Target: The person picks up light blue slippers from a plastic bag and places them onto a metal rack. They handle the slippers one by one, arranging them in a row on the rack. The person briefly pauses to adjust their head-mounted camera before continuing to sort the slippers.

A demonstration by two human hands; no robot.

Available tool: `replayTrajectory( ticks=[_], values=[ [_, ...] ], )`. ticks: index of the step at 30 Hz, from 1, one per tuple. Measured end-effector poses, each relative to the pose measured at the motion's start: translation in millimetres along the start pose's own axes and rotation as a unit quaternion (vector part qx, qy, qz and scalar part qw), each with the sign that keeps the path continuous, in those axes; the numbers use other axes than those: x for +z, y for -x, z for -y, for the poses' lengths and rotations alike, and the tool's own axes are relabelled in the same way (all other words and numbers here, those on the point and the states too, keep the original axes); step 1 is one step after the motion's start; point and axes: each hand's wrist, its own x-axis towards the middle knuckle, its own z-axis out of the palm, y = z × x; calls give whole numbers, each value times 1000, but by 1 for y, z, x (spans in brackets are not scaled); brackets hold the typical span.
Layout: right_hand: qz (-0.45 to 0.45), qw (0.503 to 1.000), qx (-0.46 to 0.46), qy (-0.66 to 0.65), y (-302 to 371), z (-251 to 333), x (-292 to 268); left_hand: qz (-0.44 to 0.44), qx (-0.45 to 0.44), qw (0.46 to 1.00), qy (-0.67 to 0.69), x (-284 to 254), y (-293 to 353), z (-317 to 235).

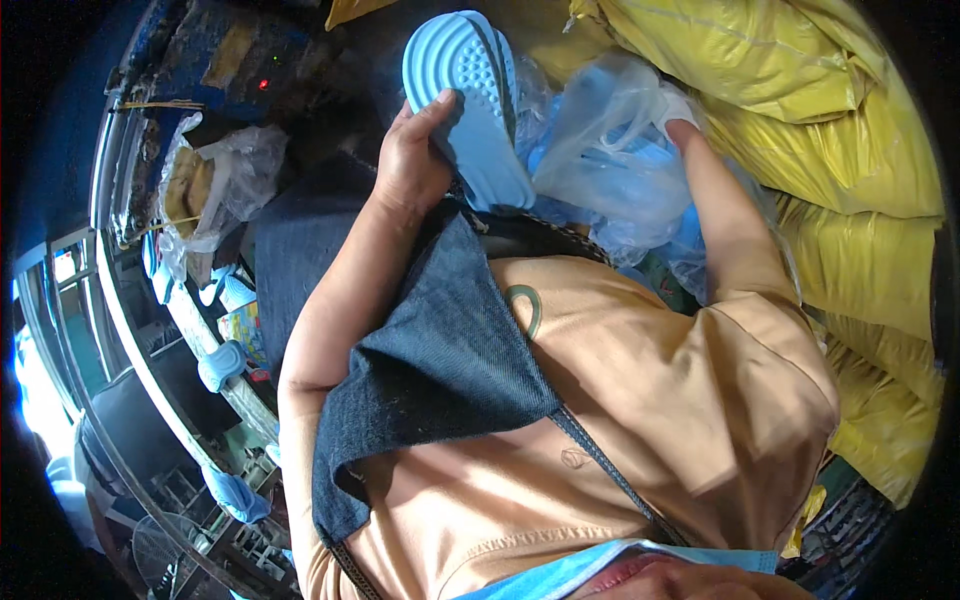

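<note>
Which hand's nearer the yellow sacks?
Right. The right hand is at the clear bag, beside the yellow sacks; the left hand is farther away, gripping blue soles.

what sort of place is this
Probably a footwear workshop or small factory: the left hand holds blue soles, a clear plastic bag with blue contents is close by, and bulky yellow sacks are piled at the right.
</note>
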Motion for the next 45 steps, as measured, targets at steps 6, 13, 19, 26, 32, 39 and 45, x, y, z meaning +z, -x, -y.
replayTrajectory(
  ticks=[6, 13, 19, 26, 32, 39, 45],
  values=[
    [69, 995, 14, 68, -31, 21, 16, -5, -8, 1000, 1, 6, 0, -3],
    [133, 987, 28, 81, -46, 16, 5, -21, 1, 1000, 6, 7, -1, -6],
    [179, 980, 41, 77, -36, 16, -22, -8, -3, 1000, 8, 0, -8, -3],
    [245, 965, 74, 63, 11, 64, -95, 1, -18, 999, 41, 2, -5, -9],
    [221, 968, 18, -115, 36, 112, -164, 23, -11, 999, 47, 1, -7, -9],
    [122, 941, -14, -316, 47, 203, -209, 45, -18, 994, 99, 1, 4, -16],
    [-19, 802, -420, -423, 73, 303, -201, 41, 18, 994, 95, 3, 9, -19]
  ],
)
